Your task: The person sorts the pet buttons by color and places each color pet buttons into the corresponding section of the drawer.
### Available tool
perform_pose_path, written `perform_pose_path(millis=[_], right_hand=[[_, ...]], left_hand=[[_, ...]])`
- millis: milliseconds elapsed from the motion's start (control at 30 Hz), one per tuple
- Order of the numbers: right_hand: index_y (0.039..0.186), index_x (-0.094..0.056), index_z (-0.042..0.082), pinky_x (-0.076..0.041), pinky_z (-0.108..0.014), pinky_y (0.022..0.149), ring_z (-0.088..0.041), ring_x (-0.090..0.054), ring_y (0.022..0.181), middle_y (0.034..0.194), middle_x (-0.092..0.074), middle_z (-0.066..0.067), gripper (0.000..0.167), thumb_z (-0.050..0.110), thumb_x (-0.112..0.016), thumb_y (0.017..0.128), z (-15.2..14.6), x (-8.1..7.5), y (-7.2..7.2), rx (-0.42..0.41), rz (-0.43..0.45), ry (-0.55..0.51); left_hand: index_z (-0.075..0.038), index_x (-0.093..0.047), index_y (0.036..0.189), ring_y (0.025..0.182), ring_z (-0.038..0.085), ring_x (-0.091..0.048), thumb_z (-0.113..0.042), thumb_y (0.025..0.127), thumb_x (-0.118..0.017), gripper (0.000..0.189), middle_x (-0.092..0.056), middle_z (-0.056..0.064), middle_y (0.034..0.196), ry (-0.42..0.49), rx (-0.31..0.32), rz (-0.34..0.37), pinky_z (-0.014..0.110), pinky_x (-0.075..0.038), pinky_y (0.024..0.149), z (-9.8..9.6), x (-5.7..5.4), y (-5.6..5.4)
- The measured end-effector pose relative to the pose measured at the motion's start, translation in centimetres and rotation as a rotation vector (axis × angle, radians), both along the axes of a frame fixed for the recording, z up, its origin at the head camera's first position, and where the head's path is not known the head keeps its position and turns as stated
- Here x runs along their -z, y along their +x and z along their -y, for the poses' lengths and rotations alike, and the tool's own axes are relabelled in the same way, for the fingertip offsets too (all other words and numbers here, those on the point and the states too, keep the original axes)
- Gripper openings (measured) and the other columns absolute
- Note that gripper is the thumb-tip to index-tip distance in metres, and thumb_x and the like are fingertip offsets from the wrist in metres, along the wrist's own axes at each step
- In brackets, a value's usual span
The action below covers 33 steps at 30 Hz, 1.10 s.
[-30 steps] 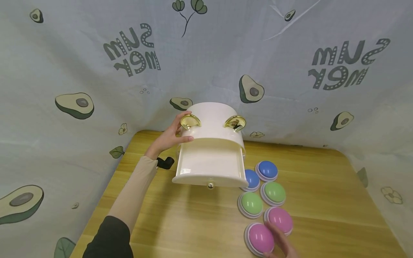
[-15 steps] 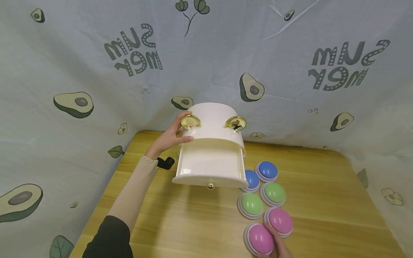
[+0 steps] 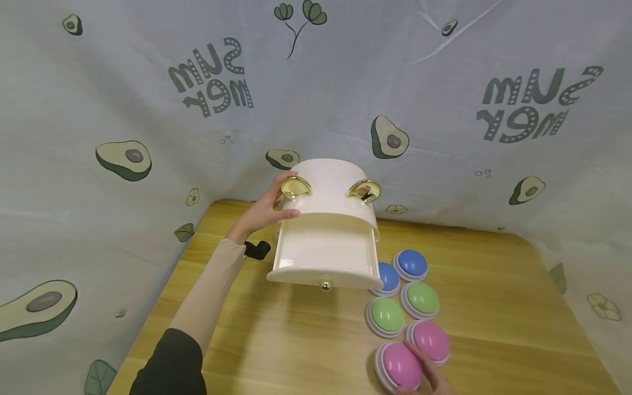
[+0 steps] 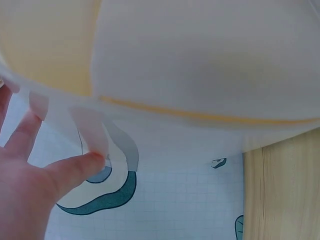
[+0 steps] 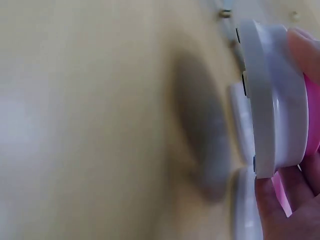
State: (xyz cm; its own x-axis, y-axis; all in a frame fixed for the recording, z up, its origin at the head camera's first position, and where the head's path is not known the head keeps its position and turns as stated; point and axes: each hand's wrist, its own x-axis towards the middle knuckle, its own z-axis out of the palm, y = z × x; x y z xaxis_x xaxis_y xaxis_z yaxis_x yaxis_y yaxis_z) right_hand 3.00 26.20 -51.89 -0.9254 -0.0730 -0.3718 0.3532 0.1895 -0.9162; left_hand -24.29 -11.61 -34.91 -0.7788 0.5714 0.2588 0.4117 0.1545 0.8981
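Note:
A glossy white box point(image 3: 331, 184) with two gold ear-like pieces stands near the table's back edge, its drawer point(image 3: 296, 276) pulled out by a gold knob side facing me. My left hand point(image 3: 259, 214) holds the box's left side, thumb near the front edge and fingers behind the left gold piece. In the left wrist view the fingertips press on the shiny wall. At the lower right, my right hand point(image 3: 432, 378) grips a pink dome button point(image 3: 401, 365) by its edges. The right wrist view shows its white base point(image 5: 260, 100) tilted up off the table.
Another pink button point(image 3: 431, 340), two green buttons point(image 3: 387, 315) and two blue buttons point(image 3: 412, 263) sit on the wooden table point(image 3: 494, 307) right of the drawer. A patterned cloth point(image 3: 316, 99) hangs behind the table. A black wrist piece point(image 3: 258, 250) sits at my left wrist.
My right hand has closed round the near pink button and tipped it up slightly off the table. The left hand and the box keep their places; the head view has shifted a little.

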Motion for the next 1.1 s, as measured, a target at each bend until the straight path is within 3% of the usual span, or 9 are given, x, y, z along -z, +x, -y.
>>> perform_pose_path(millis=[67,100,267,333,500,667,933,1100], right_hand=[[0.148,-0.032,0.021,-0.052,-0.039,0.080,-0.045,-0.035,0.125,0.148,-0.021,-0.029,0.092,0.006,-0.079,0.072,0.3,-1.0,-0.2,0.049,0.007,0.021],[0.148,-0.033,0.019,-0.052,-0.038,0.080,-0.039,-0.037,0.126,0.149,-0.027,-0.020,0.091,0.005,-0.079,0.071,0.3,-1.5,-0.3,0.081,0.014,0.021],[0.143,-0.037,0.001,-0.040,-0.017,0.092,0.000,-0.043,0.121,0.136,-0.047,0.015,0.084,-0.013,-0.074,0.069,0.2,-3.1,-1.0,0.028,-0.395,0.046],[0.140,-0.039,-0.006,-0.031,-0.009,0.094,0.006,-0.041,0.121,0.135,-0.049,0.018,0.081,-0.019,-0.071,0.067,0.0,-3.8,-1.4,-0.017,-0.568,0.064],[0.140,-0.039,-0.005,-0.033,-0.008,0.092,0.007,-0.042,0.121,0.135,-0.049,0.018,0.076,-0.019,-0.069,0.071,-0.4,-6.5,-2.3,-0.007,-0.553,0.067],[0.142,-0.036,-0.008,-0.031,-0.010,0.097,0.001,-0.040,0.127,0.140,-0.048,0.008,0.076,-0.024,-0.063,0.073,-1.0,-8.8,-3.4,-0.032,-0.599,-0.018],[0.146,-0.034,-0.001,-0.030,-0.010,0.098,-0.002,-0.039,0.128,0.142,-0.046,0.003,0.076,-0.021,-0.063,0.078,-2.0,-12.6,-5.3,-0.020,-0.575,0.048],[0.145,-0.034,-0.003,-0.030,-0.012,0.099,-0.007,-0.039,0.129,0.142,-0.047,-0.002,0.079,-0.026,-0.062,0.075,-2.2,-14.8,-6.7,-0.034,-0.640,0.005]], left_hand=[[-0.010,-0.013,0.149,0.141,0.035,-0.017,0.004,0.087,-0.064,0.082,-0.012,0.016,0.155,-0.005,-0.004,0.003,0.057,-0.015,0.110,-0.1,-0.1,0.0],[-0.010,-0.013,0.149,0.142,0.035,-0.016,0.004,0.087,-0.064,0.082,-0.011,0.016,0.155,-0.007,-0.006,0.005,0.057,-0.014,0.110,-0.1,-0.1,0.0],[-0.009,-0.013,0.148,0.141,0.035,-0.017,0.003,0.087,-0.064,0.081,-0.012,0.017,0.155,-0.003,-0.002,0.000,0.057,-0.014,0.110,0.0,-0.1,0.0],[-0.010,-0.013,0.149,0.141,0.035,-0.017,0.004,0.087,-0.065,0.082,-0.011,0.017,0.155,-0.001,-0.002,-0.001,0.057,-0.014,0.110,0.1,0.5,-0.5],[-0.016,-0.012,0.151,0.142,0.031,-0.016,0.003,0.086,-0.066,0.087,-0.010,0.012,0.156,0.000,-0.012,-0.011,0.057,-0.014,0.110,0.3,2.3,-2.0],[-0.023,-0.013,0.150,0.142,0.027,-0.019,-0.002,0.087,-0.068,0.086,-0.012,0.006,0.156,0.010,-0.010,-0.029,0.055,-0.019,0.109,0.4,2.7,-2.2],[-0.027,-0.016,0.149,0.141,0.026,-0.021,-0.017,0.087,-0.071,0.084,-0.015,0.004,0.156,0.016,0.000,-0.057,0.058,-0.021,0.108,0.6,2.8,-2.3],[-0.027,-0.015,0.149,0.141,0.026,-0.021,-0.014,0.088,-0.071,0.084,-0.015,0.004,0.156,0.014,0.003,-0.063,0.057,-0.022,0.108,0.6,2.9,-2.5]])
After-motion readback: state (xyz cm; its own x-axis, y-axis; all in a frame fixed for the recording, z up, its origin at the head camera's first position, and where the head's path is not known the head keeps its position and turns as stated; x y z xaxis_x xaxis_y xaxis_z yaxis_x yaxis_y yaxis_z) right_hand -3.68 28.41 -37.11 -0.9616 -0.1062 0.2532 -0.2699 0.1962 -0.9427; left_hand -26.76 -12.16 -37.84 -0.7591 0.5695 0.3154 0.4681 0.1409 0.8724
